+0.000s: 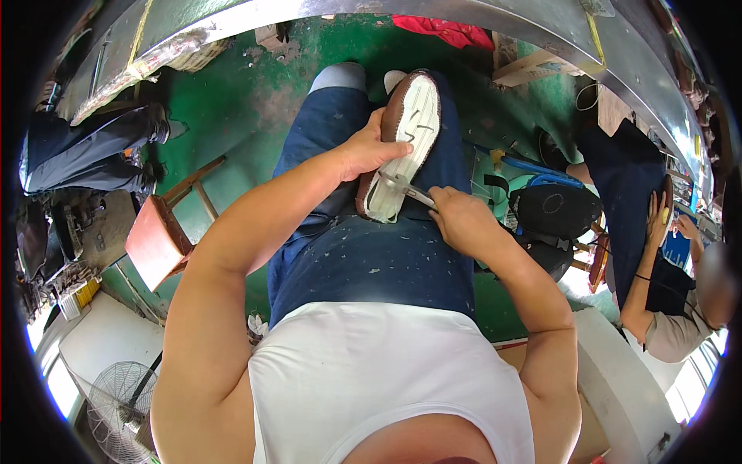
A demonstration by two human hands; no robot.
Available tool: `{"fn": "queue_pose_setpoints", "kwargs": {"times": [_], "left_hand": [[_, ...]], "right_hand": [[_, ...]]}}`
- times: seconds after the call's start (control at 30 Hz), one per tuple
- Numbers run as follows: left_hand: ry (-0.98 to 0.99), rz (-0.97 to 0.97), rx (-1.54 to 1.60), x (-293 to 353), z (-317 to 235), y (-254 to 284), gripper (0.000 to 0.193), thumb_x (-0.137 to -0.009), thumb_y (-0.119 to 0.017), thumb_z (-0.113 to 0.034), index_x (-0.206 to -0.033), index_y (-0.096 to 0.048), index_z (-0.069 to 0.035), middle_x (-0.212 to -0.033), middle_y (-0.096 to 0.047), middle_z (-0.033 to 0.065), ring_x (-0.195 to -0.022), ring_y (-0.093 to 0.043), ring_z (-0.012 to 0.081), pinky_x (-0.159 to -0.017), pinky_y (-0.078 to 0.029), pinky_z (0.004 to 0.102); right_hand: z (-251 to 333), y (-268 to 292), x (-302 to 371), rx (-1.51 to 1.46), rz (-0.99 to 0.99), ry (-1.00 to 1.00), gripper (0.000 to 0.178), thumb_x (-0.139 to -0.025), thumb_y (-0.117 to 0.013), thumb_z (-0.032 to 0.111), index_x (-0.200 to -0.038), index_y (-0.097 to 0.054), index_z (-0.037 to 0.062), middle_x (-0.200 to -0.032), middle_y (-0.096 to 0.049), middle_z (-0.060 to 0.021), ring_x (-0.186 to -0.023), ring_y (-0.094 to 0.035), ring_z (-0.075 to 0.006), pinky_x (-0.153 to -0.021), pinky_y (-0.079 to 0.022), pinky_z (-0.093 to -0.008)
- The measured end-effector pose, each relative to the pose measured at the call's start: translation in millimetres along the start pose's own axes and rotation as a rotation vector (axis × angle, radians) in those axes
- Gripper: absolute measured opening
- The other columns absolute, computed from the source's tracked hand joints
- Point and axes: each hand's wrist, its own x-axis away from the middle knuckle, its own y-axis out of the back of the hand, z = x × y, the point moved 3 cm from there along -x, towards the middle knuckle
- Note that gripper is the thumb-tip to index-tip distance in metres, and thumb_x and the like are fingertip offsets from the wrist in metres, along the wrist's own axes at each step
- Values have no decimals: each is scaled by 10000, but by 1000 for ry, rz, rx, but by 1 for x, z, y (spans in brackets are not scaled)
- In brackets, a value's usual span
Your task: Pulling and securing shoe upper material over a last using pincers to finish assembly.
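A brown shoe [423,97] lies bottom up across my thighs, toe pointing away from me. Its underside is whitish, with stitching along the brown edge and a dark curved strand lying on it. My left hand [374,147] is closed on the shoe's left side, with the thumb over the white bottom. In my right hand [462,216] is a small metal hammer [417,196]; my fingers wrap its handle. The hammer's head is over the heel end of the shoe; I cannot tell whether it touches.
A metal-edged bench [495,25] curves across the far side. A reddish stool [158,240] stands left, and a black bag [558,210] sits right. At far right another person's hand [657,220] holds a shoe. A floor fan [120,410] stands lower left.
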Motion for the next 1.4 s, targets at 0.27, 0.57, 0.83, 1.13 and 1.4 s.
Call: {"fn": "queue_pose_setpoints", "kwargs": {"times": [0.27, 0.57, 0.83, 1.13, 1.4], "left_hand": [[-7, -7, -7, 4, 4, 0, 953, -866, -767, -165, -1565, -126, -69, -1449, -457, 146, -1336, -468, 242, -1113, -399, 399], [-155, 26, -308, 31, 10, -2, 1090, -868, -748, -190, -1581, 60, -27, -1573, -284, 214, -1434, -357, 289, -1175, -305, 379], [-124, -5, -30, 39, 37, -8, 1073, -920, -671, -133, -1586, 171, -117, -1631, -189, 173, -1469, -275, 249, -1188, -264, 356], [-125, 105, -563, 67, 40, -4, 1263, -855, -738, -186, -1494, 342, -47, -1639, -32, 276, -1523, -146, 310, -1212, -194, 333], [-104, 189, -567, 63, 15, -5, 1409, -769, -846, -199, -1476, 361, -28, -1634, -60, 280, -1522, -155, 306, -1211, -191, 323]], "right_hand": [[13, 0, -5, 40, 161, -55, 202, -910, -633, 146, -1029, -596, -14, -897, -656, -201, -826, -668, -394, -714, -546, -480], [-1, -15, 29, -171, 143, -201, 187, -937, -616, 173, -997, -571, 1, -944, -667, -237, -854, -660, -429, -746, -517, -512], [28, -15, 34, 160, -34, 36, 51, -858, -552, 54, -892, -577, 25, -816, -627, -160, -765, -675, -354, -681, -559, -433], [-11, 1, 35, -165, 363, -72, 151, -920, -593, 139, -959, -595, -7, -878, -684, -196, -819, -678, -394, -721, -518, -476], [-11, 32, -24, -335, -113, -202, 359, -988, -570, 321, -946, -584, -35, -884, -636, -302, -897, -605, -496, -767, -480, -521]]}}
